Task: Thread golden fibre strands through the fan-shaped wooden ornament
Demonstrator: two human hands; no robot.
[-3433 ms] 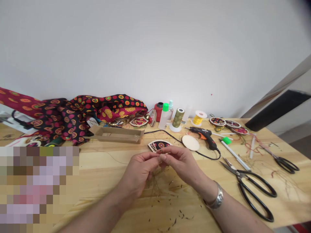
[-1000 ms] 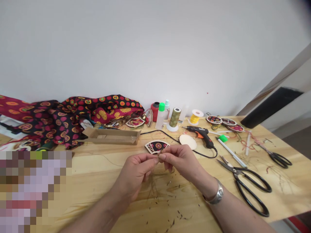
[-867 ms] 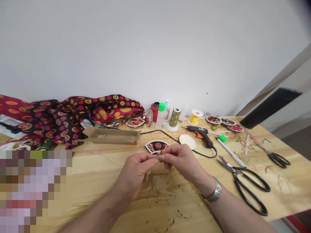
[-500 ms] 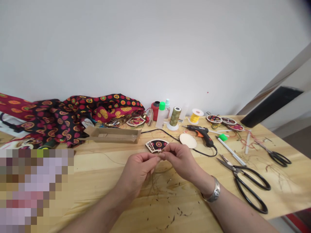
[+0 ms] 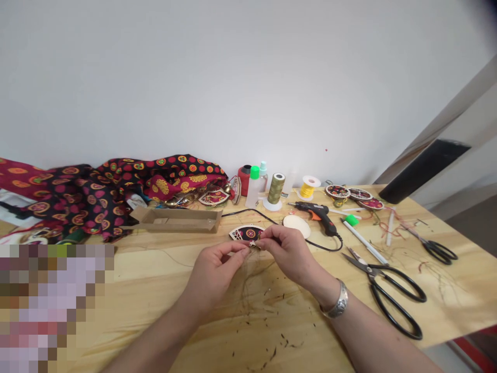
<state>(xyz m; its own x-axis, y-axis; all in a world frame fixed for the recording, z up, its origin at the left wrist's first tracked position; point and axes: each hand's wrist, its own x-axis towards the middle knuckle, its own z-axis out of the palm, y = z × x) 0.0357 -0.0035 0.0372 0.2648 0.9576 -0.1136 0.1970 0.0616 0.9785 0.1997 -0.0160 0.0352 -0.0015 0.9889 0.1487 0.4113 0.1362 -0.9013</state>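
My left hand (image 5: 215, 269) and my right hand (image 5: 286, 249) meet over the middle of the wooden table (image 5: 155, 300). Both pinch a small piece (image 5: 252, 244) with fine threads (image 5: 248, 280) hanging from it; what it is stays too small to name. A fan-shaped ornament (image 5: 245, 232) lies flat just beyond the fingertips. My right wrist wears a silver bracelet (image 5: 336, 304).
Patterned red-and-black fabric (image 5: 97, 191) and a flat cardboard box (image 5: 174, 219) lie at the back left. Bottles and thread spools (image 5: 275, 189), a glue gun (image 5: 317, 213), a wooden disc (image 5: 296, 226), a pen (image 5: 365, 239) and two pairs of scissors (image 5: 392, 295) (image 5: 438, 249) sit to the right. Thread scraps litter the table.
Both hands have shifted slightly away from me, toward the fan-shaped ornament, still pinched together. The view has drifted a little; the rest of the table is unchanged.
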